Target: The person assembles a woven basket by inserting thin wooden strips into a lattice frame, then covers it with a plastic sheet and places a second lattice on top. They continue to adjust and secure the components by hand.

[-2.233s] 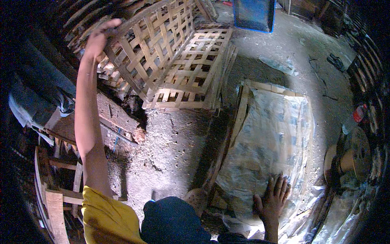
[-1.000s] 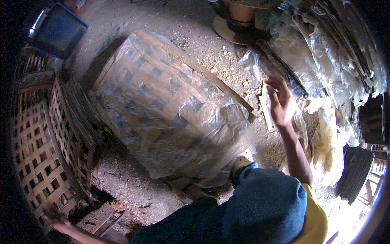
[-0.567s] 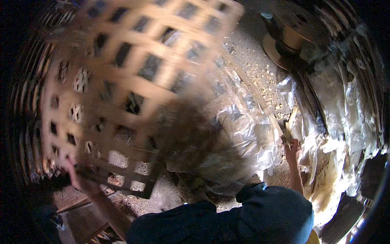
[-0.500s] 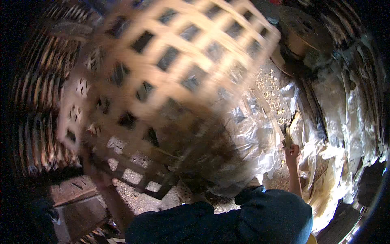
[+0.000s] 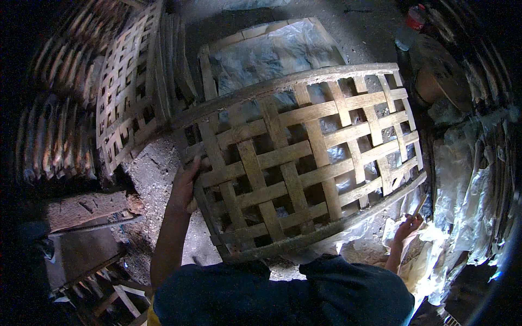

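A woven wooden lattice panel [image 5: 321,163] with dark edge rails is held up tilted in front of me. My left hand [image 5: 190,182] is closed around its left edge, thumb on the near side. To the right, just past the panel's lower right corner, my right hand [image 5: 406,227] is closed around a thin wooden stick [image 5: 421,203] that points upward. Behind the panel lies a wood-framed tray [image 5: 266,51] covered with clear plastic sheet, its near part hidden by the lattice.
A second lattice panel [image 5: 128,81] stands upright at the far left, with others stacked behind it. Crumpled plastic sheeting [image 5: 462,185] hangs along the right wall. A brown round container [image 5: 435,81] and a red-topped bottle [image 5: 415,19] stand at the far right. Wooden planks [image 5: 87,209] lie at left.
The lattice panel has swung down and right, from high on the left to in front of me. My left hand moved up and right with it. My right hand moved slightly right and down.
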Available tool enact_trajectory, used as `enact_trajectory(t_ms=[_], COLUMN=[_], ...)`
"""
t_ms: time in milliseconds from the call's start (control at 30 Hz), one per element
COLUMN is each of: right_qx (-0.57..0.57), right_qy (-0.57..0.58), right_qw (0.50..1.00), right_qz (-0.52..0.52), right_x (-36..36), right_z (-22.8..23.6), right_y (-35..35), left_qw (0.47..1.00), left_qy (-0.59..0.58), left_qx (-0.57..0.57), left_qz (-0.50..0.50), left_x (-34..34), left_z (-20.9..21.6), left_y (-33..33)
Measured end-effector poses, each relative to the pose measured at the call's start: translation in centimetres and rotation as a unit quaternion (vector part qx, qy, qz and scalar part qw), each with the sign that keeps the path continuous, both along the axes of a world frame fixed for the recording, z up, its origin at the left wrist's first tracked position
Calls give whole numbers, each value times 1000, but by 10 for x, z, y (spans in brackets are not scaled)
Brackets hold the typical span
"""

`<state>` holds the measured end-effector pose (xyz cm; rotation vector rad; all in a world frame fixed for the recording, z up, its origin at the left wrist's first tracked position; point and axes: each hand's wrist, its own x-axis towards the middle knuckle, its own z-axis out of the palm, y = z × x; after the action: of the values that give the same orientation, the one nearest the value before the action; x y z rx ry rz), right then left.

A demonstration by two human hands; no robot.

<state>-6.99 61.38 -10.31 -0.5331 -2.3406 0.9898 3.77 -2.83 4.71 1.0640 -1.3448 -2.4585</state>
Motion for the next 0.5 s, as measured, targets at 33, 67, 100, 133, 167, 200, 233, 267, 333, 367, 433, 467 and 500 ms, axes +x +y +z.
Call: enact_trajectory(t_ms=[33, 67, 100, 133, 167, 200, 233, 267, 333, 367, 433, 467, 500], right_qx=[-5, -6, -1, 9, 25, 46, 82, 119, 156, 76, 38, 78, 140], right_qy=[27, 48, 71, 85, 87, 74, 36, -3, 18, 21, 18, 15, 24], right_qw=[1000, 998, 996, 994, 992, 991, 990, 987, 974, 973, 946, 925, 886], right_qz=[12, 28, 45, 69, 88, 104, 105, 110, 162, 215, 322, 370, 441], right_x=[-6, -11, -15, -21, -29, -35, -41, -50, -64, -71, -82, -86, -93], right_z=[12, 23, 38, 54, 71, 87, 108, 129, 175, 189, 214, 222, 220], right_y=[-6, -14, -21, -29, -39, -52, -64, -78, -133, -153, -213, -246, -261], left_qw=[1000, 999, 997, 993, 985, 978, 971, 961, 961, 961, 967, 970, 952], left_qy=[-4, -8, -30, -53, -77, -91, -103, -118, -105, -97, -101, -103, -100], left_qx=[-6, -13, -59, -105, -152, -183, -213, -244, -248, -251, -229, -220, -288], left_qz=[-16, -31, -32, -31, -29, -35, -45, -51, -61, -68, -43, -31, -8], left_x=[-2, -2, -3, -3, -1, -1, -2, -1, 2, 3, 5, 5, 8], left_z=[1, 0, -5, -11, -15, -15, -14, -14, -23, -26, -31, -31, -33], left_y=[0, 1, 1, 1, 2, 2, 2, 1, -4, -4, 1, 3, 2])
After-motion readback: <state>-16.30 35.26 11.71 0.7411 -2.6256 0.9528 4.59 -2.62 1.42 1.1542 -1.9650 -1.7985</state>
